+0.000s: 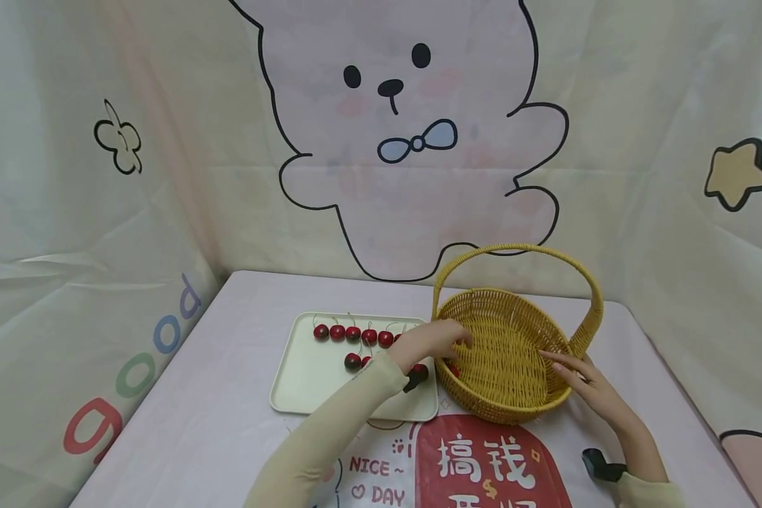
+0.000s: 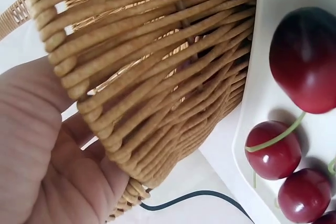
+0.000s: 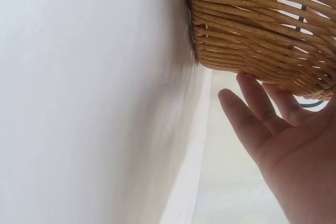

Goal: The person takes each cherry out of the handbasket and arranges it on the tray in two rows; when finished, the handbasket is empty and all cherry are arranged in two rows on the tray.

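A round yellow woven basket with a tall arched handle stands right of a cream tray. My left hand reaches over its left rim, fingertips bent down inside; the weave covers them in the left wrist view. One red cherry lies inside the basket, just below this hand. At the right side, my right hand holds the rim, with digits over the edge and other fingers along the outer wall. Dark red cherries with stems line the tray's back; others lie nearer.
The table carries a cloth with a red printed patch in front of the basket. A fabric backdrop hangs behind and beside the table. Black straps sit around the wrists.
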`<state>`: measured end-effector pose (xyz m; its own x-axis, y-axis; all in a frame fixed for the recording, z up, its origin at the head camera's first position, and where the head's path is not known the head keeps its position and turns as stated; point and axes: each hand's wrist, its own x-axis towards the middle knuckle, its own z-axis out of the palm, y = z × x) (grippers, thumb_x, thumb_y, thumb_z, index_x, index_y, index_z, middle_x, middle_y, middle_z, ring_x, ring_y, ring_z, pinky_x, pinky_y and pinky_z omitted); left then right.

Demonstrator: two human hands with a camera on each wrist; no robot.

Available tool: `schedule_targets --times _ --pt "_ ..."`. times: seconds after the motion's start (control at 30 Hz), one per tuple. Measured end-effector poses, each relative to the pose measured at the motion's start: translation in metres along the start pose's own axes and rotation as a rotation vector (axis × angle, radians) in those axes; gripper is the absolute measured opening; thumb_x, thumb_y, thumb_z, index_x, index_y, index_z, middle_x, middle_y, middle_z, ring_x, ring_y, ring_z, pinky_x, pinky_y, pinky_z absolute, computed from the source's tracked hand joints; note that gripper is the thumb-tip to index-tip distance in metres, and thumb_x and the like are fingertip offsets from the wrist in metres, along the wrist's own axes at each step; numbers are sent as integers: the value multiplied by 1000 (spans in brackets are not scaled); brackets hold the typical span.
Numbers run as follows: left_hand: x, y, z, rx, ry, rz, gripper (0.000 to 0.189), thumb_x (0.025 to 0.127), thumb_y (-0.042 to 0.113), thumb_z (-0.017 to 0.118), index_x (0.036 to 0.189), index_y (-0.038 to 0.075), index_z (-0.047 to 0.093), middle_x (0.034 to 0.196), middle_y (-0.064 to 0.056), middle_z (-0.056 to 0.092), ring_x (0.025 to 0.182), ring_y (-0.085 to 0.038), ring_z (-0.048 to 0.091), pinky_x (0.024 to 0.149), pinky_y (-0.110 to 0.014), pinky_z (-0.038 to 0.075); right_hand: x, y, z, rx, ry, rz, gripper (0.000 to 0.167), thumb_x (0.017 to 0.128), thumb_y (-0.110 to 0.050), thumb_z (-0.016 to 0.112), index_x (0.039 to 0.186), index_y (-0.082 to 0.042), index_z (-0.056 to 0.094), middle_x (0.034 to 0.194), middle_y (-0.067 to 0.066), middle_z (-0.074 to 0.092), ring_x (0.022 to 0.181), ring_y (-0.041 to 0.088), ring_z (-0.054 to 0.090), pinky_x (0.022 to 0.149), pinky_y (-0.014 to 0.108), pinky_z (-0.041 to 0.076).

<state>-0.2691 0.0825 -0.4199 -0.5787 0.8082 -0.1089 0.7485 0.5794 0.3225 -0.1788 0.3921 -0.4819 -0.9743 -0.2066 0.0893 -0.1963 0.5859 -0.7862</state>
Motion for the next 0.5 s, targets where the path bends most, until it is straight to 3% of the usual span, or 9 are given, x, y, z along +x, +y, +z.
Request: schedule_targets --times 0.3,0.4,0.5 --pt "7 6 -3 -29 -133 -77 34 83 3 67 114 18 66 105 2 62 92 -7 55 71 -18 47 0 -1 -1 -2 2 -19 38 100 -22 41 134 -8 49 141 27 26 128 49 16 85 73 23" --pt "12 8 -7 17 -180 -90 36 81 5 70 112 20 67 104 3 62 92 -7 56 71 -18 47 0 -1 0 0 -1 -19 37 100 -22 41 134 -9 49 140 25 27 127 47 17 86 72 23" --pt "16 10 -12 77 -226 -107 35 84 1 65 111 22 68 108 4 63 96 -7 55 72 -19 47 0 -2 1 5 -5 -17 37 100 -22 41 134 -9 48 141 25 28 127 46 17 86 72 23"
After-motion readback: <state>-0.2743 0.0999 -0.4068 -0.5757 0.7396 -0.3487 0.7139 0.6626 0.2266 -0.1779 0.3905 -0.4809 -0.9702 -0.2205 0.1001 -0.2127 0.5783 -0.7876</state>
